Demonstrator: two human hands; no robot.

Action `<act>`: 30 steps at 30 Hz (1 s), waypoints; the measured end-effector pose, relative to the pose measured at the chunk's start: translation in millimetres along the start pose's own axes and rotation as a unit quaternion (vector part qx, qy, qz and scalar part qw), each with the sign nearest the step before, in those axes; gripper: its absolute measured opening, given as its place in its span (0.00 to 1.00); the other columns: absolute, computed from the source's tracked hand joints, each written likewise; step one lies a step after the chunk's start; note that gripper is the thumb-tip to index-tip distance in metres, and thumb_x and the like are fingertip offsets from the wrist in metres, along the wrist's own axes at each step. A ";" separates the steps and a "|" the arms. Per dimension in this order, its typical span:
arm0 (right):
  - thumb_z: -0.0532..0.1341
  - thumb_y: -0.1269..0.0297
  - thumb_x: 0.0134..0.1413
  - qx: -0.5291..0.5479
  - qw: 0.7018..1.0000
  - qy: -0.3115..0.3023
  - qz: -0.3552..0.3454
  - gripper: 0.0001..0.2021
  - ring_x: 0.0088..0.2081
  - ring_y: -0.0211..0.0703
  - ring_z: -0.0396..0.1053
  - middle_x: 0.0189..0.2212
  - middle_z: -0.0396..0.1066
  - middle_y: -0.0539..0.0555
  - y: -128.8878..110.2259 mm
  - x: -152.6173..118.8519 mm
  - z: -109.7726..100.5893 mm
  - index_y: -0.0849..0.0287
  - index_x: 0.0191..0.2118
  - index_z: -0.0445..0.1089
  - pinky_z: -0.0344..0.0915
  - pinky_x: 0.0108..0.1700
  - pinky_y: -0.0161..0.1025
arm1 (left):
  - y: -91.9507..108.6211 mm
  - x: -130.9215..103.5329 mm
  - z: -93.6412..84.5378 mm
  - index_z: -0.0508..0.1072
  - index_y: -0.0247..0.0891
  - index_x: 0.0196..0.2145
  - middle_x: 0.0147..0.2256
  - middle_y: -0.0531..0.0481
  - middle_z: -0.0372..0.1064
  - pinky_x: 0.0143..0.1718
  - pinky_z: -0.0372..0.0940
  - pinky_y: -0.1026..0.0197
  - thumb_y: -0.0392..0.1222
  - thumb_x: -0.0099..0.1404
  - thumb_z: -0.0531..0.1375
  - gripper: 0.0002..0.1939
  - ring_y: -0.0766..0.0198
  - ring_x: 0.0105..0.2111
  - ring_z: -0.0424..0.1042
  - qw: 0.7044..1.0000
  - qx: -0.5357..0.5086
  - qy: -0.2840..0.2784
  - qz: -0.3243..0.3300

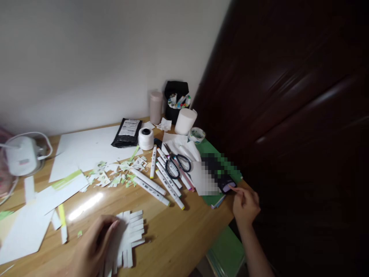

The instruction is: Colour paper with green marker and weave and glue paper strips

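Observation:
My left hand [96, 240] is at the lower left of the head view, with thumb and fingers pressed together at the edge of a woven piece of white paper strips [125, 238]. At the desk's right edge my right hand [246, 204] has its index finger stretched out, its tip on the lit lower end of a dark phone [228, 186]. The other fingers of that hand are curled. The phone's upper part is pixelated; it lies on a green folder [211, 148].
Several white markers [151, 190], black-handled scissors [184, 163] and green and white paper scraps [115, 171] lie mid-desk. Behind are a black package [127, 132], a white jar [146, 139], a pink bottle [156, 107] and a black marker case [173, 114]. A dark panel [302, 134] stands right.

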State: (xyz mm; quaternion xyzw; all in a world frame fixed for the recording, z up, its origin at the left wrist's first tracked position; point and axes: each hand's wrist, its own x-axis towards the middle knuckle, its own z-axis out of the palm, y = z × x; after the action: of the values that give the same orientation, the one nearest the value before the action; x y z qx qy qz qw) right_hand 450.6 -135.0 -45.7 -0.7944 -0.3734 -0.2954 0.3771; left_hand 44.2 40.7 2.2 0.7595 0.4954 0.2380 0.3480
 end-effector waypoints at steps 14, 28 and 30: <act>0.52 0.72 0.48 -0.085 0.991 0.026 -0.105 0.11 0.25 0.45 0.65 0.20 0.71 0.54 14.9 1.5 -0.1 0.60 0.25 0.71 0.60 0.31 0.39 | -11.6 20.0 -48.1 0.60 0.39 0.50 0.43 0.44 0.64 0.34 0.66 0.59 0.46 0.64 0.55 0.18 0.60 0.36 0.68 0.984 0.082 0.137 0.075; 0.55 0.71 0.47 -0.131 0.981 0.072 -0.120 0.10 0.23 0.44 0.64 0.17 0.69 0.54 6.7 7.0 6.6 0.62 0.24 0.72 0.56 0.28 0.39 | 1.8 23.5 -23.5 0.68 0.42 0.41 0.41 0.46 0.63 0.40 0.60 0.55 0.43 0.60 0.60 0.10 0.56 0.41 0.62 0.972 0.142 -0.132 0.132; 0.54 0.69 0.49 -0.133 0.982 0.067 -0.117 0.11 0.24 0.44 0.64 0.18 0.70 0.55 5.1 6.6 6.8 0.63 0.24 0.72 0.57 0.30 0.39 | 0.8 28.6 -22.4 0.67 0.40 0.38 0.40 0.47 0.63 0.39 0.60 0.56 0.41 0.59 0.59 0.08 0.56 0.40 0.63 0.973 0.128 -0.139 0.129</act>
State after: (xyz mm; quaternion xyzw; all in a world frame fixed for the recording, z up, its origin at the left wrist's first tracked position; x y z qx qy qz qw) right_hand 459.7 -129.2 -46.3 -0.7663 -0.3953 -0.4373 0.2555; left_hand 40.2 73.3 17.8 0.8810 0.3661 0.1077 0.2796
